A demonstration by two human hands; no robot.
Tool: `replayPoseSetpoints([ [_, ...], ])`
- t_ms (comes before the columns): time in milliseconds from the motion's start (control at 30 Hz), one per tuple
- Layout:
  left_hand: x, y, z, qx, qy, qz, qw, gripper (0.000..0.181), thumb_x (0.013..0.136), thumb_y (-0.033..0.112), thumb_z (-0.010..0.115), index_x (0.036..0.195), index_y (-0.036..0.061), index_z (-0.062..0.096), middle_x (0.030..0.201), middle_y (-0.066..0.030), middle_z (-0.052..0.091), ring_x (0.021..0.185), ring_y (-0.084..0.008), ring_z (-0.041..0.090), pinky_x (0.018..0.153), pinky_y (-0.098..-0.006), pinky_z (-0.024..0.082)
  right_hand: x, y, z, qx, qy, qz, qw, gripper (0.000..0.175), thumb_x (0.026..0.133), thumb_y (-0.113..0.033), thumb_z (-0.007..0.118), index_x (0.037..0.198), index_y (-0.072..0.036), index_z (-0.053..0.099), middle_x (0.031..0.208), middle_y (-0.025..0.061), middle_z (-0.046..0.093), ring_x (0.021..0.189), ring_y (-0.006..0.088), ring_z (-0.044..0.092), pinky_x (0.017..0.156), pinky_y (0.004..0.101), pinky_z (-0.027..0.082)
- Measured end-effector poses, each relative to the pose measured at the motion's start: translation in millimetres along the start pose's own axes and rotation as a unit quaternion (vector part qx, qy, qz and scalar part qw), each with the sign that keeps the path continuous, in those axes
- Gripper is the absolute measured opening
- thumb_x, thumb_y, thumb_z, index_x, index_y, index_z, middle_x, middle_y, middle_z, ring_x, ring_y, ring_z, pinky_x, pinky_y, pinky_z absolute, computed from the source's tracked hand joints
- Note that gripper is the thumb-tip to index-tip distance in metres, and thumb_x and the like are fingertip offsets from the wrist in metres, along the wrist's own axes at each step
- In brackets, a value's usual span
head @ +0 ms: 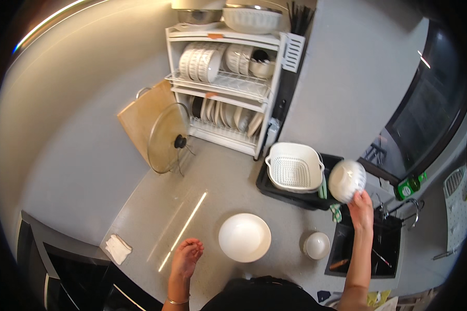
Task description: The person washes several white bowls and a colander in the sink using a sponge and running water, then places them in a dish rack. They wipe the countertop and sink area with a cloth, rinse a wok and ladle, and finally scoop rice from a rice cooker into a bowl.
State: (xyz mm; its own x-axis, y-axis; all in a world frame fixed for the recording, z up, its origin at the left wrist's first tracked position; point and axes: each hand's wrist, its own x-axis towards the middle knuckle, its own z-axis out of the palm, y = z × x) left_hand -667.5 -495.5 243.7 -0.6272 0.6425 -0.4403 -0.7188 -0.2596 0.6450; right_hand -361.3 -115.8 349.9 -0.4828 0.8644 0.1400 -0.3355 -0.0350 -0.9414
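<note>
My right hand (361, 210) grips the rim of a white ribbed bowl (347, 181). The bowl is tipped with its underside towards me, above the right end of a black tray (262, 183) and near the sink. My left hand (187, 254) hovers over the counter with loosely curled fingers and nothing visible in it. To its right stands a large white bowl (244, 238), upright on the counter. A smaller white bowl (316, 245) sits between the large one and the sink. In the black tray rests a white colander basket (294, 167) with two handles.
A white dish rack (225, 99) holds bowls and plates at the back. Left of it lean a wooden cutting board (138, 116) and a glass lid (165, 144). A folded cloth (118, 248) lies far left. The black sink (387, 243) and faucet (415, 212) are at the right.
</note>
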Motion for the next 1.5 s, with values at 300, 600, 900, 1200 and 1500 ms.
replayPoseSetpoints([
  [300,12,7,-41,-0.082,0.036,0.014,0.996,0.013,0.078,0.000,0.055,0.091,-0.0002,0.056,0.084,-0.0120,0.060,0.076,-0.0216,0.058,0.071,-0.0308,0.049,216,30,321,0.162,-0.245,0.023,0.956,0.021,0.092,-0.017,0.052,0.112,-0.009,0.053,0.104,0.0006,0.058,0.095,0.0126,0.055,0.081,0.0283,0.042],
  [600,27,-4,-82,-0.129,0.066,0.024,0.989,0.017,0.078,0.003,0.058,0.095,0.0012,0.058,0.085,-0.0087,0.061,0.079,-0.0207,0.059,0.076,-0.0320,0.049,317,70,421,0.228,-0.107,0.078,0.965,0.025,0.089,-0.014,0.055,0.113,-0.009,0.048,0.103,0.0025,0.059,0.098,0.0192,0.057,0.089,0.0372,0.045],
  [900,46,-2,-83,-0.116,0.048,0.017,0.992,0.017,0.079,0.004,0.059,0.095,0.0016,0.059,0.086,-0.0099,0.062,0.080,-0.0207,0.059,0.076,-0.0315,0.049,326,61,416,-0.188,-0.189,-0.050,0.962,0.028,0.084,-0.019,0.063,0.105,-0.001,0.059,0.099,0.0126,0.064,0.090,0.0206,0.062,0.081,0.0335,0.047],
  [1200,36,3,-50,-0.113,-0.002,0.003,0.994,0.013,0.078,0.000,0.055,0.091,-0.0010,0.055,0.083,-0.0118,0.059,0.078,-0.0211,0.057,0.071,-0.0297,0.048,77,68,178,-0.411,-0.159,-0.224,0.869,0.015,0.083,-0.011,0.062,0.094,0.000,0.065,0.088,0.0091,0.067,0.077,0.0159,0.063,0.071,0.0273,0.048],
  [1500,32,-23,85,0.110,-0.144,-0.063,0.981,0.007,0.084,0.006,0.051,0.090,0.0027,0.054,0.086,-0.0081,0.056,0.081,-0.0193,0.056,0.074,-0.0278,0.048,-129,132,-110,-0.688,0.260,0.108,0.669,0.049,0.073,-0.029,0.068,0.112,-0.005,0.053,0.111,0.0184,0.053,0.100,0.0377,0.051,0.079,0.0438,0.045],
])
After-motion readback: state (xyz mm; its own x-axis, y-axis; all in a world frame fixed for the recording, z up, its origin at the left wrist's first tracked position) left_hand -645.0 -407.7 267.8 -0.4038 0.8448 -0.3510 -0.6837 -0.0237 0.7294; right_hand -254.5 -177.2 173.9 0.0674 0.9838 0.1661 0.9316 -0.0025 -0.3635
